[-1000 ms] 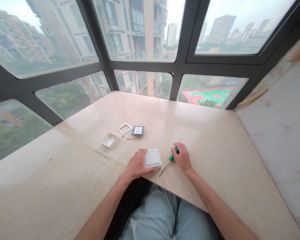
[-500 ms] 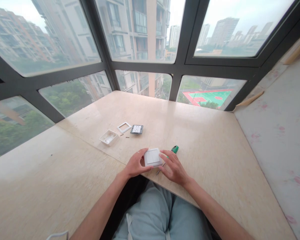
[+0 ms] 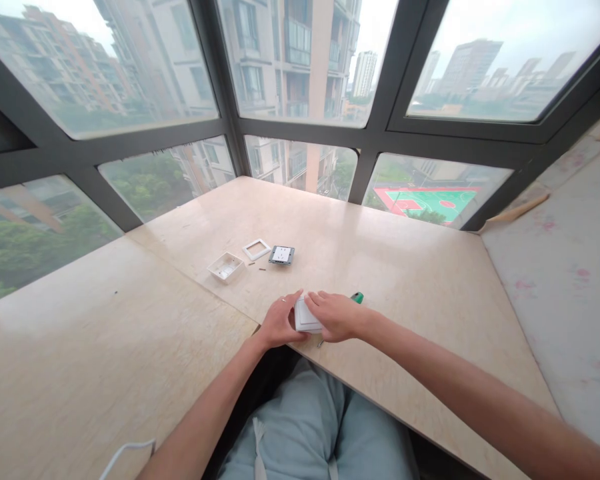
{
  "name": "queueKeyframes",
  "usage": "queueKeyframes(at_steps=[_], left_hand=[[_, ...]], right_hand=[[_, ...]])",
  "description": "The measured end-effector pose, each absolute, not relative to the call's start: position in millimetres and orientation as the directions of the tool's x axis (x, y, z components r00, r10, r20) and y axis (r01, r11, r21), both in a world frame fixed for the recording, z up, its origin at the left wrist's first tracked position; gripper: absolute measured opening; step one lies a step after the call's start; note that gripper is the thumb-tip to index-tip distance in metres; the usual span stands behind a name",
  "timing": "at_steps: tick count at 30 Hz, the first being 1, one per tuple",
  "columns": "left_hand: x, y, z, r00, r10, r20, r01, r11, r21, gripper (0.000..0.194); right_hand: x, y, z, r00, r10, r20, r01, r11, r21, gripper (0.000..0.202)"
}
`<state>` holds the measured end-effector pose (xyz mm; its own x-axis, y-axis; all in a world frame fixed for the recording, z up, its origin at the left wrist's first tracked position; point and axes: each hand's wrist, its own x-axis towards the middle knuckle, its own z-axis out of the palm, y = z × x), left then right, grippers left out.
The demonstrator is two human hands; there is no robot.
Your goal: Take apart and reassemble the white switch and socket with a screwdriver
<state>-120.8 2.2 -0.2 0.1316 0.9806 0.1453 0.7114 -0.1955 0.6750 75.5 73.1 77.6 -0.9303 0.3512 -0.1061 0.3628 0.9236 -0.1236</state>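
Observation:
Near the table's front edge is a white square wall switch (image 3: 306,319), its rocker face turned up. My left hand (image 3: 279,323) is closed on its left side, thumb along the near edge and fingers at the far edge. Laid across the right part of the switch is my right hand (image 3: 337,316), fingers together on the face and its side gripped; it hides that half. Under and beyond my right hand lies a screwdriver, with its green handle (image 3: 357,297) showing past the wrist and its tip at the near side.
Farther back on the table (image 3: 410,260) lie an open white mounting box (image 3: 227,269), a white frame (image 3: 257,249), a socket module (image 3: 282,255) and small screws (image 3: 263,269). A white cable (image 3: 125,453) is at lower left. Windows and a papered wall (image 3: 560,287) border the table.
My right hand has moved from the switch's right edge onto its face, with the forearm swung outward and the fingers drawn together. The left hand keeps its hold. The view has shifted slightly.

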Motion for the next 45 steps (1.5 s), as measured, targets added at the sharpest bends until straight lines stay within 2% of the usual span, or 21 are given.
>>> queueKeyframes(at_steps=[6, 11, 14, 17, 21, 24, 28, 32, 35, 38, 40, 42, 45], left_hand=[[-120.4, 2.3, -2.6, 0.118, 0.985, 0.129, 0.708, -0.174, 0.684, 0.115], [-121.4, 0.9, -7.7, 0.084, 0.991, 0.108, 0.718, -0.135, 0.682, 0.130], [-121.8, 0.7, -9.5, 0.097, 0.989, 0.108, 0.730, -0.144, 0.668, 0.131], [-121.8, 1.0, -9.7, 0.101, 0.991, 0.086, 0.740, -0.132, 0.660, 0.131], [-121.4, 0.9, -8.4, 0.090, 0.993, 0.076, 0.734, -0.118, 0.669, 0.129], [-121.0, 0.3, -7.6, 0.079, 0.995, 0.068, 0.725, -0.105, 0.680, 0.129], [-120.4, -0.2, -7.6, 0.083, 0.993, 0.078, 0.713, -0.114, 0.692, 0.131], [-119.0, -1.2, -6.3, 0.097, 0.989, 0.110, 0.708, -0.146, 0.691, 0.122], [-117.5, -2.1, -3.8, 0.099, 0.987, 0.128, 0.720, -0.159, 0.676, 0.112], [-116.0, -2.1, -1.2, 0.097, 0.985, 0.144, 0.726, -0.170, 0.667, 0.106], [-115.1, -1.9, -0.6, 0.099, 0.985, 0.144, 0.736, -0.170, 0.655, 0.102], [-114.3, -2.6, -2.0, 0.090, 0.986, 0.139, 0.743, -0.160, 0.650, 0.093], [-114.9, -6.4, -7.1, 0.063, 0.987, 0.148, 0.714, -0.148, 0.684, 0.083]], right_hand=[[48.7, 43.3, 76.3, -0.849, 0.495, -0.184, 0.502, 0.865, 0.010, 0.096], [43.7, 50.2, 84.6, -0.825, 0.499, -0.264, 0.526, 0.850, -0.036, 0.095], [45.6, 69.9, 95.1, -0.833, 0.441, -0.334, 0.507, 0.850, -0.141, 0.081], [47.7, 89.7, 106.9, -0.840, 0.391, -0.376, 0.503, 0.820, -0.271, 0.048], [53.5, 107.6, 116.5, -0.846, 0.412, -0.340, 0.529, 0.730, -0.432, 0.019], [62.5, 120.0, 114.2, -0.806, 0.525, -0.274, 0.578, 0.594, -0.559, 0.015], [73.7, 141.7, 108.2, -0.670, 0.706, -0.232, 0.579, 0.300, -0.758, 0.014], [67.4, 155.1, 112.2, -0.493, 0.852, -0.176, 0.422, 0.057, -0.905, 0.015], [43.7, 149.2, 115.9, -0.478, 0.861, -0.173, 0.298, -0.026, -0.954, 0.014], [7.2, 131.4, 112.1, -0.543, 0.821, -0.176, 0.271, -0.028, -0.962, 0.014], [-19.7, 116.5, 104.9, -0.583, 0.794, -0.172, 0.313, 0.024, -0.949, 0.015], [-45.8, 101.3, 95.4, -0.605, 0.780, -0.160, 0.396, 0.120, -0.910, 0.018], [-79.6, 79.7, 81.1, -0.618, 0.779, -0.110, 0.542, 0.321, -0.777, 0.017]])
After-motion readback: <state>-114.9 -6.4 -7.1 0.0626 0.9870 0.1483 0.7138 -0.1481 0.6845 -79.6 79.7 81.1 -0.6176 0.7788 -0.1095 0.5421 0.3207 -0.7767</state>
